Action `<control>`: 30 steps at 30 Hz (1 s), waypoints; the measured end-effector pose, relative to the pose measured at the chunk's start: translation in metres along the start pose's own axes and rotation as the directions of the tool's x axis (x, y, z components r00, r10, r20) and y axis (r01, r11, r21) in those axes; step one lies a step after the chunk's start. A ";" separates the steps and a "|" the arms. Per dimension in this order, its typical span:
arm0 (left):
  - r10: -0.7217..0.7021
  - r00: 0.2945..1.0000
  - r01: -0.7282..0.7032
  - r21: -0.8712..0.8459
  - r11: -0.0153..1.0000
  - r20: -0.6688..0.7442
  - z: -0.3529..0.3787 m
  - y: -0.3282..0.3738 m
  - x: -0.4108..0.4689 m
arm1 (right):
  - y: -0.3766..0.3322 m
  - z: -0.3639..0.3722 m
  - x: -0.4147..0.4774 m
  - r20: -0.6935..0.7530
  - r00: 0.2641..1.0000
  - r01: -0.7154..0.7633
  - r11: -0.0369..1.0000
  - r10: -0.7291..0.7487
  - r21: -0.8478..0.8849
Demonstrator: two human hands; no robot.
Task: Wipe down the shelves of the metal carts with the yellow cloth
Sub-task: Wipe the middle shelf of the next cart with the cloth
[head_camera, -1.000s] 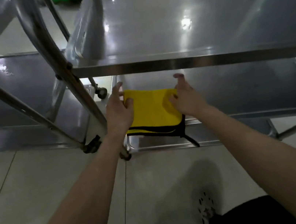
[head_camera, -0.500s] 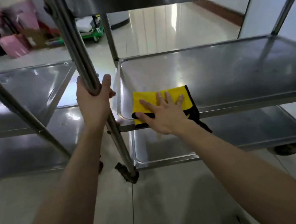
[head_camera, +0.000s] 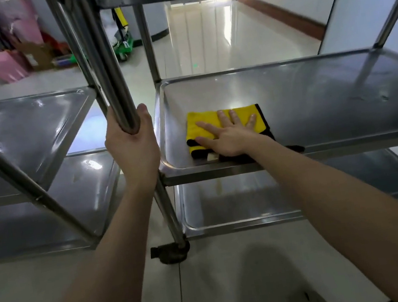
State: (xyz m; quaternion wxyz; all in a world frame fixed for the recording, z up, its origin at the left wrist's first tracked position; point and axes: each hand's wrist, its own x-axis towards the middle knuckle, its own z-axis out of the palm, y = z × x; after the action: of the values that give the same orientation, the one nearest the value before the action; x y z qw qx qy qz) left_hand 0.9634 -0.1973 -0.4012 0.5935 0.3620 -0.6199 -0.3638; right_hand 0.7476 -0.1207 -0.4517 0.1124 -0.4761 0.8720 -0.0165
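Note:
A folded yellow cloth (head_camera: 200, 126) with black trim lies at the near left corner of the middle shelf (head_camera: 314, 97) of the right metal cart. My right hand (head_camera: 229, 136) presses flat on it, fingers spread. The black part of the cloth hangs over the shelf's front rim. My left hand (head_camera: 131, 145) is wrapped around the cart's front left upright post (head_camera: 116, 85). Below is the bottom shelf (head_camera: 252, 202); the top shelf's edge runs along the top of the view.
A second metal cart (head_camera: 25, 135) with two visible shelves stands close on the left. A caster (head_camera: 172, 253) sits at the post's foot. Pink bags and boxes (head_camera: 9, 65) and a green trolley (head_camera: 126, 49) stand at the back; a corridor stretches beyond.
My left hand left the cloth and took hold of the post. My right hand flattened on the cloth and slid it further onto the shelf. My view dropped to shelf level.

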 end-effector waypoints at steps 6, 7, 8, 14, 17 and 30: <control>0.054 0.998 -0.054 -0.020 0.998 -0.024 0.013 -0.014 0.003 | -0.007 -0.024 0.117 -0.031 0.999 -0.030 1.000 0.029 -0.006; 0.061 0.998 -0.061 -0.019 0.998 -0.032 0.015 -0.015 0.003 | -0.016 -0.025 0.130 -0.032 0.999 -0.004 1.000 0.004 -0.002; 0.068 0.997 -0.069 -0.024 0.997 -0.037 0.015 -0.015 0.004 | -0.025 -0.025 0.140 -0.038 0.999 0.022 1.000 -0.022 0.000; 0.045 0.998 -0.047 -0.028 0.999 -0.052 0.014 -0.013 0.006 | -0.059 -0.019 0.122 -0.032 0.997 0.066 0.998 -0.066 0.007; 0.034 0.999 -0.035 -0.036 0.999 -0.027 0.010 -0.007 0.004 | -0.073 -0.004 0.068 -0.020 0.991 0.131 0.991 -0.131 -0.017; -0.095 0.992 0.098 -0.041 0.994 0.080 0.001 -0.013 0.014 | 0.116 -0.001 -0.050 0.000 0.998 -0.056 0.998 0.056 0.033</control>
State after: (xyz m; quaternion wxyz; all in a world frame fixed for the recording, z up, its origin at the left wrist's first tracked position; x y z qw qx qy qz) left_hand 0.9624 -0.2156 -0.4066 0.5585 0.3637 -0.6161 -0.4199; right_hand 0.6774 -0.0156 -0.4570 0.1202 -0.4496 0.8847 -0.0277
